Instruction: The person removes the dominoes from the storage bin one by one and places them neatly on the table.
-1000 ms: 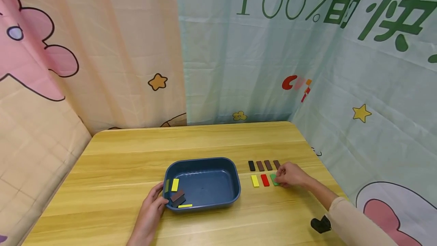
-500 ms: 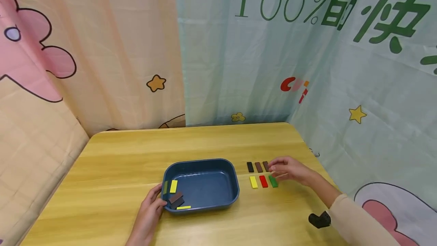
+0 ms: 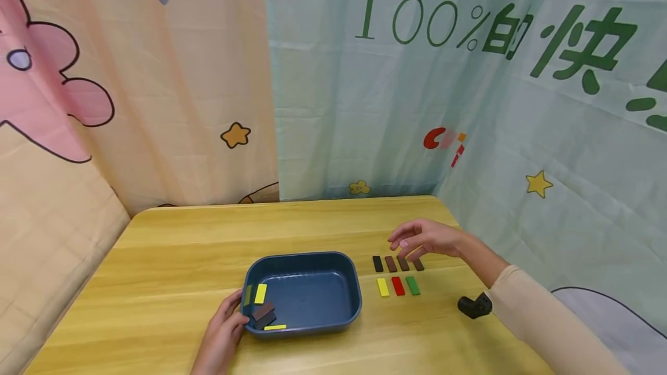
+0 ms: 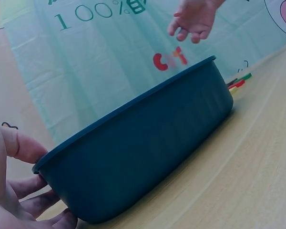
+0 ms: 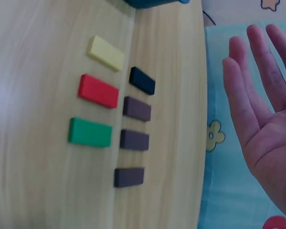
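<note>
Blocks (image 3: 398,286): laid in two rows toward right edge of tabletop (image 3: 182,242).
Tray (image 3: 312,297): grasped at one end by left hand (image 3: 223,324).
Right hand (image 3: 429,238): grip released, suspended near blocks.

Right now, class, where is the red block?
In the head view, the red block lies to the right of the dark blue bin, in the nearer row, between a yellow block and a green block.

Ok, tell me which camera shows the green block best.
The right wrist view: the green block shows large there, with nothing covering it. The head view shows it whole but small, beside the red block. The left wrist view catches only a bit of it past the tub.
</note>
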The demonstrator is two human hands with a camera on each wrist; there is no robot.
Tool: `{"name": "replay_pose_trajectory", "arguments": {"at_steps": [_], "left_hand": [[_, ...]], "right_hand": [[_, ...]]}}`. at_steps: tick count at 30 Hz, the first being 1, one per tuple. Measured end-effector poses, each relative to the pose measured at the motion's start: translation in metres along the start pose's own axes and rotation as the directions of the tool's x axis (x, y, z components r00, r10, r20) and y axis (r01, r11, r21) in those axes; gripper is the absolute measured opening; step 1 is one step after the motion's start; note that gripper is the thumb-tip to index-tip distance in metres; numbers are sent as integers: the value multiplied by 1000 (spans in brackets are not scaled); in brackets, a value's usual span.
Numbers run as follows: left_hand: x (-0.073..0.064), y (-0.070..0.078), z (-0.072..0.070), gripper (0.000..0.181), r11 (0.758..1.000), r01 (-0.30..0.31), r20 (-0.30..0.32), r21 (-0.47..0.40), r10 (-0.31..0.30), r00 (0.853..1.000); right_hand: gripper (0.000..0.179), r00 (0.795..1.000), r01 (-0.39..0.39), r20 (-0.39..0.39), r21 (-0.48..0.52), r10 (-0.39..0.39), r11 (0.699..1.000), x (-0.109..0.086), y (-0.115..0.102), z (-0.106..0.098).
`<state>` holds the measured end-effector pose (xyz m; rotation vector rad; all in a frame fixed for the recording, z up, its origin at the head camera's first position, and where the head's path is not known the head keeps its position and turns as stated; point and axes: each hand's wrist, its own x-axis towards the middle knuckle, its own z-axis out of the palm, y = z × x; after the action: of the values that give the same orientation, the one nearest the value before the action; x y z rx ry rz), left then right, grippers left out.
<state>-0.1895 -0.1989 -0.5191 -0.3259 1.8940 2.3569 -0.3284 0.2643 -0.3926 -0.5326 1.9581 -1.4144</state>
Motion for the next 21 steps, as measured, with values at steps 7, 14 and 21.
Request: {"name": "replay_pose_trajectory", "arguments": {"at_steps": [7,14,21], "left_hand": [[-1,1,2,65,1000,-10,-9,1,10,1000],[0,0,4,64,1000,-15,-8,-5,15,1000],[0,1,2,64,1000,-20,-13,-1,20,1000]], "right_hand": [[38,998,-41,43,-109,46,993,30,-31,17],[39,989,-25,135,-238,58,971,60,-50,32],[42,978,1,201,-287,59,958,86,-63,44]]}}
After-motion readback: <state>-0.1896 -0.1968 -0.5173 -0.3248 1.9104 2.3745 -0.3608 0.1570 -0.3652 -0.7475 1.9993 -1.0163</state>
